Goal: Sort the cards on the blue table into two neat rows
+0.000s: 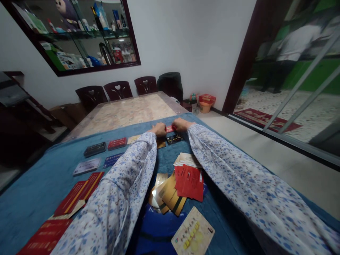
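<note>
Both my arms reach out to the far edge of a blue cloth (61,163). Between my hands lies a red card (170,129), with my left hand (158,129) at its left end and my right hand (181,124) at its right end. The fingers of both hands are curled onto it. Just nearer to me is a black card (174,139), and part of a gold card (161,145) shows beside my left wrist. Closer in lie a loose pile of red cards (190,182), gold cards (174,198) and a cream card with yellow marks (193,232).
On the left are stacks of dark cards (95,149), red cards (117,143), pale cards (86,166) and red-gold folders (71,198). Beyond the cloth stretches a marble-patterned table (132,108) with chairs (118,90) behind. A person (294,46) stands beyond the doorway at right.
</note>
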`<state>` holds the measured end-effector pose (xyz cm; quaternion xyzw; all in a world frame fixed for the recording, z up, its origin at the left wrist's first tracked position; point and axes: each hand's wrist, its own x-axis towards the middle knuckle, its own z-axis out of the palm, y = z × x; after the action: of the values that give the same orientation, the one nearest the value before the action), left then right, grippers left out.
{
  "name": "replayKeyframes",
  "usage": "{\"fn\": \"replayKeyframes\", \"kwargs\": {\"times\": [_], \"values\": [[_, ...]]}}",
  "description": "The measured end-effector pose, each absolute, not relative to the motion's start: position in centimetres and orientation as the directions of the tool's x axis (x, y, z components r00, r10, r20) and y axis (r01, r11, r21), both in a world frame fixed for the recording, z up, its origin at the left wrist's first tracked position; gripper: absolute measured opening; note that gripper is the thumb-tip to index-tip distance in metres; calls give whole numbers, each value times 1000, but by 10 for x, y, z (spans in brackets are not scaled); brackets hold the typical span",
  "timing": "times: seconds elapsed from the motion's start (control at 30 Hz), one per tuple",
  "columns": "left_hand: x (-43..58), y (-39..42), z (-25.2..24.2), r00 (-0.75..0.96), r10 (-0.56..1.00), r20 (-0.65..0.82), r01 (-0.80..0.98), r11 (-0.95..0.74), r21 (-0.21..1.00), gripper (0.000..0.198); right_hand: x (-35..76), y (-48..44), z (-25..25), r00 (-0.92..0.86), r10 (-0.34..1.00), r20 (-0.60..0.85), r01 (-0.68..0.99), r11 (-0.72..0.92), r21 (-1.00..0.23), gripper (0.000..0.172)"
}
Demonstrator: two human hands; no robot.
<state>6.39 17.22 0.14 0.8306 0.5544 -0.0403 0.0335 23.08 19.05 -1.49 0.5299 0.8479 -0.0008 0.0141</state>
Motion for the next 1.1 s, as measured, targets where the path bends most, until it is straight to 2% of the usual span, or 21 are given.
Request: {"fn": "replayKeyframes", "kwargs": {"times": [0.53,0.83,1.1], "values": [[60,157,0,363,929,-72,931,-364,-2,46,231,181,-15,-457,889,10,889,457,20,36],[54,138,-4,494,866,79,864,-499,69,40,248,164,-14,-474,875,95,879,476,0,45],[52,101,1,548,819,169,813,-569,122,44,252,123,-3,-481,857,185,873,487,15,38]]}}
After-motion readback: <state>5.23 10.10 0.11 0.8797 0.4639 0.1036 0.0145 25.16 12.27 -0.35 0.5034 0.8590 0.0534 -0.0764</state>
